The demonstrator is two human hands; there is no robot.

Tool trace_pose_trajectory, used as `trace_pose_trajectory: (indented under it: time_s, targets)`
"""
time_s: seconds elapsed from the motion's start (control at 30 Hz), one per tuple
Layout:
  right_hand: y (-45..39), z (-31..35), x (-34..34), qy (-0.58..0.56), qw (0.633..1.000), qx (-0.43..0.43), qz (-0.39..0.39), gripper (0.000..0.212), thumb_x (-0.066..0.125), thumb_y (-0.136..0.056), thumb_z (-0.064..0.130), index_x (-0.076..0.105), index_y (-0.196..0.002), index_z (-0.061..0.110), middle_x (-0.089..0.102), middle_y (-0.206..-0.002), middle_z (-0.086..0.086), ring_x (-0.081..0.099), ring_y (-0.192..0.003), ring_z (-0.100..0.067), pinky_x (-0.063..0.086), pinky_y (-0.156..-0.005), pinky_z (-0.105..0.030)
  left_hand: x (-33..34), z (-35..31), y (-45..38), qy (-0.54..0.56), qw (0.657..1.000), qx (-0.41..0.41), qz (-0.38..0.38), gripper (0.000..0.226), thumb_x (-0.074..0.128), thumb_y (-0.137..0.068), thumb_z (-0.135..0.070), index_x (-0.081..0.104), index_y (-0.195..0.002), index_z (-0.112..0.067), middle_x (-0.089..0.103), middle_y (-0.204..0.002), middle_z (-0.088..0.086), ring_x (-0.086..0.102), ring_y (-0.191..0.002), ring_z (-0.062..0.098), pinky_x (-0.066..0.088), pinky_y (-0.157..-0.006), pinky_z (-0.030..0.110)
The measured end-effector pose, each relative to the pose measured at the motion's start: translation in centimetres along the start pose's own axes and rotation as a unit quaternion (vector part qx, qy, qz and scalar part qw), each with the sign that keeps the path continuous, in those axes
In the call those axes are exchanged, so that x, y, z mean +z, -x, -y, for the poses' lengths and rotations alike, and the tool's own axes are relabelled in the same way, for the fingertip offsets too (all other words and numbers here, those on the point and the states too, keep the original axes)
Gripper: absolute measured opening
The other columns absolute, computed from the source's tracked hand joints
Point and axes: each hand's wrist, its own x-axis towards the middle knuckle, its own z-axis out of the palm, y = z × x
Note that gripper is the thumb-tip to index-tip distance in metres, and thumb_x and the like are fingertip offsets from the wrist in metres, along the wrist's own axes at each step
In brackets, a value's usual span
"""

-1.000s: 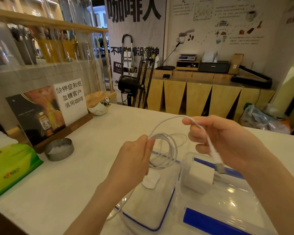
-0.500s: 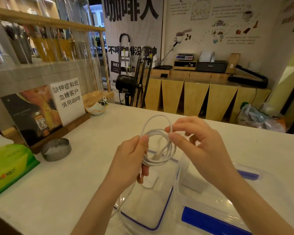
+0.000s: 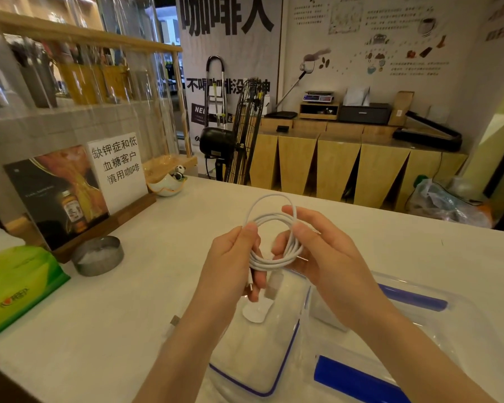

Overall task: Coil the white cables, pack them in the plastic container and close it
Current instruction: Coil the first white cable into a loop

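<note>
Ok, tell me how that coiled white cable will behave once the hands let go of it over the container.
The white cable looks thin and floppy, so its loops will likely spring looser once the left hand and right hand release. It seems light, so it should drop gently. Its dangling plug ends may flop outside the coil.

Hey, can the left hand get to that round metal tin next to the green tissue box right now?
Probably not yet. The path across the table to the metal tin looks free, but the left hand is pinching the coiled white cable with the right hand.
</note>
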Motion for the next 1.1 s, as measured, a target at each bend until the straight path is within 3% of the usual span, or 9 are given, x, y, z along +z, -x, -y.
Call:
trace_pose_trajectory:
  time_s: [0.1,0.23,0.37,0.5,0.67,0.8,0.83,0.93,1.1]
  targets:
    - [-0.2,-0.1,0.1,-0.011,0.999,0.035,-0.001,0.026,0.038,-0.094,0.026,0.058,-0.108,0.017,0.058,-0.062,-0.002,0.056,-0.054,-0.01,0.051,-0.057,-0.024,0.4,0.1,-0.2,0.007,1.0,-0.006,-0.006,0.038,0.036,-0.095,-0.027,0.045,-0.062,-0.012,0.044,-0.031,-0.003,0.039,-0.028,0.01,0.031,-0.029,0.016]
    - [-0.3,0.3,0.1,-0.034,0.994,0.101,-0.019,0.044,0.033,-0.093,0.037,0.056,-0.069,0.008,0.049,-0.049,-0.001,0.043,-0.042,-0.01,0.038,-0.044,-0.02,1.1,0.3,-0.2,0.033,0.999,-0.001,-0.005,0.038,0.036,-0.095,-0.029,0.046,-0.063,-0.012,0.045,-0.032,-0.002,0.039,-0.028,0.012,0.031,-0.03,0.016]
    - [-0.5,1.2,-0.9,0.004,0.992,0.127,0.004,0.045,0.031,-0.094,0.039,0.063,-0.078,0.011,0.039,-0.044,0.001,0.031,-0.039,-0.009,0.026,-0.038,-0.019,0.6,0.0,-0.5,0.065,0.998,0.009,-0.016,0.038,0.037,-0.096,-0.029,0.046,-0.062,-0.014,0.044,-0.032,-0.002,0.036,-0.027,0.01,0.029,-0.03,0.014]
    - [-0.8,2.7,-2.9,0.061,0.988,0.144,0.013,0.031,0.042,-0.09,0.016,0.067,-0.074,0.007,0.038,-0.049,-0.003,0.028,-0.041,-0.01,0.022,-0.035,-0.019,-1.2,-0.8,-1.5,0.118,0.992,0.006,-0.032,0.039,0.039,-0.095,-0.027,0.047,-0.059,-0.015,0.042,-0.033,-0.003,0.034,-0.026,0.008,0.026,-0.028,0.013]
    - [-0.7,3.4,-4.5,0.044,0.983,0.159,0.079,0.029,0.039,-0.089,0.006,0.067,-0.081,0.004,0.045,-0.052,-0.005,0.038,-0.044,-0.012,0.033,-0.039,-0.02,-0.8,-0.4,-1.5,0.077,0.996,0.015,-0.053,0.038,0.037,-0.095,-0.027,0.045,-0.061,-0.013,0.043,-0.032,-0.004,0.035,-0.027,0.009,0.027,-0.029,0.012]
    - [-0.2,3.6,-4.4,0.056,0.973,0.158,0.161,0.021,0.059,-0.069,0.017,0.071,-0.086,0.012,0.069,-0.068,-0.002,0.063,-0.067,-0.013,0.053,-0.066,-0.026,0.0,-0.2,-1.3,0.002,0.992,0.077,-0.104,0.037,0.034,-0.097,-0.027,0.045,-0.065,-0.01,0.047,-0.04,0.003,0.04,-0.029,0.006,0.033,-0.028,0.015]
    - [-0.2,3.7,-4.4,0.045,0.972,0.165,0.161,0.023,0.061,-0.065,0.018,0.072,-0.085,0.013,0.071,-0.07,-0.003,0.064,-0.067,-0.013,0.054,-0.064,-0.026,0.3,-0.1,-1.2,-0.018,0.988,0.103,-0.118,0.037,0.033,-0.097,-0.026,0.045,-0.065,-0.01,0.047,-0.043,0.006,0.041,-0.029,0.005,0.034,-0.028,0.015]
    - [-0.2,4.0,-4.1,-0.079,0.969,0.191,0.134,0.021,0.062,-0.062,0.007,0.071,-0.081,0.006,0.071,-0.068,-0.01,0.062,-0.047,-0.011,0.051,-0.04,-0.018,0.9,0.3,-0.8,-0.049,0.972,0.166,-0.157,0.037,0.032,-0.096,-0.025,0.044,-0.065,-0.01,0.048,-0.047,0.009,0.045,-0.031,0.007,0.037,-0.029,0.015]
    - [-0.1,4.3,-3.5,-0.249,0.949,0.188,0.036,0.023,0.06,-0.06,0.001,0.065,-0.082,-0.001,0.071,-0.062,-0.015,0.07,-0.051,-0.017,0.054,-0.041,-0.019,1.5,1.2,-0.6,-0.05,0.964,0.203,-0.166,0.035,0.033,-0.094,-0.029,0.044,-0.065,-0.014,0.055,-0.045,-0.006,0.051,-0.036,0.008,0.04,-0.031,0.016]
